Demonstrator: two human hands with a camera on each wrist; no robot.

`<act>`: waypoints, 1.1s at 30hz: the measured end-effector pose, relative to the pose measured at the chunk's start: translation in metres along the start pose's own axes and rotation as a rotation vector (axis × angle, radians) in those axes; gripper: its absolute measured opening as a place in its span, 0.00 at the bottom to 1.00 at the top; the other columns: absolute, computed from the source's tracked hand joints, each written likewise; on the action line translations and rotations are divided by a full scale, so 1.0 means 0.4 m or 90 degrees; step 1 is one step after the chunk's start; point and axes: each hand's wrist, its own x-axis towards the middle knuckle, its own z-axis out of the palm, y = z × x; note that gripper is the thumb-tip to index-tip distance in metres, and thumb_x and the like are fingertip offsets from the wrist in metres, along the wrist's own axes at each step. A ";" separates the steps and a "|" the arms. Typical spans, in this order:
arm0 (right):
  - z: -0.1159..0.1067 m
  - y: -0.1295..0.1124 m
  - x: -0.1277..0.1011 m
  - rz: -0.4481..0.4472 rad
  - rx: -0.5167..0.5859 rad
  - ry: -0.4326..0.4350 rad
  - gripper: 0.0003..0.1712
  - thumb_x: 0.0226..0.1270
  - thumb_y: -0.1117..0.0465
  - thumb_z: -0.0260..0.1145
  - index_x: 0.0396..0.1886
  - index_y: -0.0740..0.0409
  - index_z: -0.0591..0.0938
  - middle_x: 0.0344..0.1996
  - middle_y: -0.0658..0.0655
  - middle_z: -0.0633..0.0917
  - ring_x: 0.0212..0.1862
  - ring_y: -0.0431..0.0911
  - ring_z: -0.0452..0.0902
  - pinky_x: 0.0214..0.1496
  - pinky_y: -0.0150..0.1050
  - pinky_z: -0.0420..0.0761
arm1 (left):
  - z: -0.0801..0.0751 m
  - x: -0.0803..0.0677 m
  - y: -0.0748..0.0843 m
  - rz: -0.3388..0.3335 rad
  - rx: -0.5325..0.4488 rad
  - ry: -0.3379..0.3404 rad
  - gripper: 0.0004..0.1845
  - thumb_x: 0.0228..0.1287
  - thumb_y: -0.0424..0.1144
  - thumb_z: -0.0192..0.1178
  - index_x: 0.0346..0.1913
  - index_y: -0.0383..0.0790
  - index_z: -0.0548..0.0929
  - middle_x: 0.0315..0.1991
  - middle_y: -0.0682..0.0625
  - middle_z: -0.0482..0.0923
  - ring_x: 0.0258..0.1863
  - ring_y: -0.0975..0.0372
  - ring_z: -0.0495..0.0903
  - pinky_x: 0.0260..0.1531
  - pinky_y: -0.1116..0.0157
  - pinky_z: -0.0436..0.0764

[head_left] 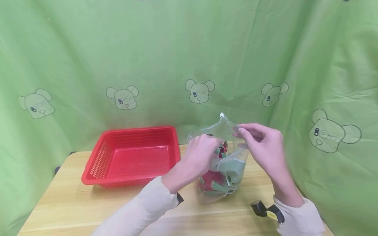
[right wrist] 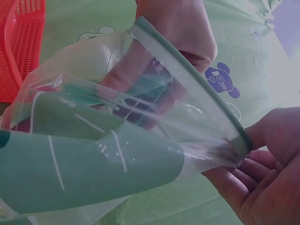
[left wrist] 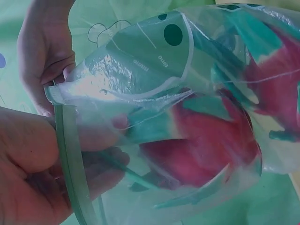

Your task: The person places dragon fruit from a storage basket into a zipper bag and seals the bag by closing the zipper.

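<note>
A transparent zip bag with a green printed panel stands on the table, its mouth spread wide. Inside it are red dragon fruits with green scales, at least two of them. My left hand reaches through the mouth into the bag. Its fingers grip the green end of the nearer dragon fruit, seen through the film in the left wrist view. On the other side, my right hand pinches the zip rim between thumb and fingers. Film glare partly hides the left fingertips.
To the left of the bag sits a red plastic basket with slotted walls, on the wooden table. Green curtains with printed bear heads hang behind and at both sides. A black wrist mount shows at the right sleeve.
</note>
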 end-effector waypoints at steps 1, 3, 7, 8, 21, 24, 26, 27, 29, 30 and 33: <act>-0.001 0.000 0.000 0.000 0.000 0.000 0.11 0.73 0.65 0.67 0.49 0.68 0.87 0.40 0.67 0.89 0.36 0.42 0.90 0.35 0.36 0.87 | 0.000 0.000 0.001 -0.004 -0.007 -0.013 0.17 0.57 0.33 0.76 0.49 0.51 0.89 0.38 0.58 0.88 0.39 0.63 0.87 0.39 0.68 0.85; -0.002 0.001 -0.001 0.000 0.001 0.000 0.11 0.73 0.65 0.67 0.49 0.68 0.87 0.40 0.67 0.89 0.36 0.42 0.90 0.36 0.36 0.87 | 0.001 0.002 0.003 -0.014 -0.027 -0.041 0.17 0.58 0.33 0.76 0.50 0.51 0.89 0.39 0.57 0.88 0.40 0.64 0.86 0.41 0.69 0.85; -0.005 0.003 -0.001 -0.004 0.002 0.006 0.11 0.73 0.66 0.67 0.49 0.68 0.87 0.40 0.68 0.89 0.35 0.38 0.89 0.35 0.36 0.87 | 0.003 0.007 -0.003 -0.028 -0.080 -0.075 0.20 0.61 0.32 0.73 0.55 0.50 0.88 0.40 0.56 0.87 0.40 0.65 0.84 0.40 0.70 0.84; -0.006 0.003 0.000 -0.005 0.002 0.008 0.11 0.73 0.66 0.67 0.49 0.69 0.87 0.40 0.68 0.89 0.34 0.38 0.89 0.35 0.36 0.87 | 0.003 0.008 -0.006 -0.031 -0.099 -0.077 0.21 0.62 0.32 0.73 0.57 0.49 0.87 0.41 0.56 0.87 0.39 0.65 0.83 0.40 0.71 0.83; -0.024 0.015 0.001 0.009 -0.028 0.023 0.12 0.73 0.65 0.67 0.49 0.69 0.87 0.41 0.69 0.89 0.32 0.42 0.89 0.34 0.35 0.87 | -0.013 -0.031 -0.076 -0.018 -0.311 -0.071 0.19 0.69 0.26 0.63 0.59 0.42 0.85 0.48 0.50 0.88 0.49 0.64 0.86 0.48 0.71 0.83; -0.029 0.016 0.000 0.008 -0.029 0.024 0.12 0.73 0.65 0.67 0.49 0.69 0.87 0.41 0.69 0.89 0.32 0.42 0.89 0.34 0.34 0.87 | -0.019 -0.038 -0.097 -0.007 -0.332 -0.052 0.15 0.69 0.24 0.61 0.53 0.40 0.88 0.46 0.52 0.88 0.47 0.63 0.85 0.48 0.72 0.83; -0.032 0.016 -0.002 0.012 -0.030 0.020 0.12 0.73 0.64 0.67 0.49 0.69 0.87 0.41 0.68 0.89 0.31 0.42 0.89 0.35 0.34 0.87 | -0.026 -0.041 -0.115 -0.011 -0.357 -0.025 0.16 0.69 0.22 0.59 0.51 0.40 0.89 0.45 0.52 0.88 0.46 0.62 0.85 0.47 0.72 0.83; -0.033 0.016 -0.003 0.015 -0.033 0.016 0.12 0.73 0.64 0.67 0.49 0.68 0.87 0.42 0.68 0.89 0.31 0.42 0.89 0.35 0.34 0.87 | -0.028 -0.041 -0.125 -0.016 -0.374 -0.008 0.15 0.69 0.21 0.58 0.51 0.39 0.89 0.44 0.52 0.88 0.45 0.62 0.85 0.45 0.71 0.83; -0.035 0.016 -0.006 0.019 -0.039 0.009 0.12 0.74 0.63 0.67 0.50 0.68 0.87 0.42 0.68 0.89 0.30 0.42 0.89 0.35 0.34 0.87 | -0.032 -0.036 -0.148 -0.031 -0.410 0.027 0.16 0.69 0.20 0.56 0.50 0.38 0.88 0.44 0.50 0.88 0.44 0.61 0.86 0.45 0.70 0.83; -0.035 0.016 -0.007 0.021 -0.040 0.006 0.12 0.74 0.63 0.67 0.50 0.68 0.87 0.42 0.68 0.89 0.30 0.42 0.88 0.35 0.34 0.87 | -0.031 -0.033 -0.160 -0.043 -0.433 0.040 0.17 0.69 0.18 0.54 0.49 0.38 0.88 0.43 0.49 0.88 0.43 0.61 0.86 0.44 0.70 0.84; -0.037 0.020 -0.010 0.021 -0.035 -0.001 0.13 0.74 0.64 0.67 0.50 0.68 0.86 0.42 0.67 0.89 0.29 0.43 0.88 0.36 0.34 0.87 | -0.019 -0.016 -0.204 -0.072 -0.508 0.053 0.19 0.70 0.17 0.50 0.50 0.35 0.87 0.44 0.47 0.87 0.42 0.61 0.86 0.46 0.64 0.86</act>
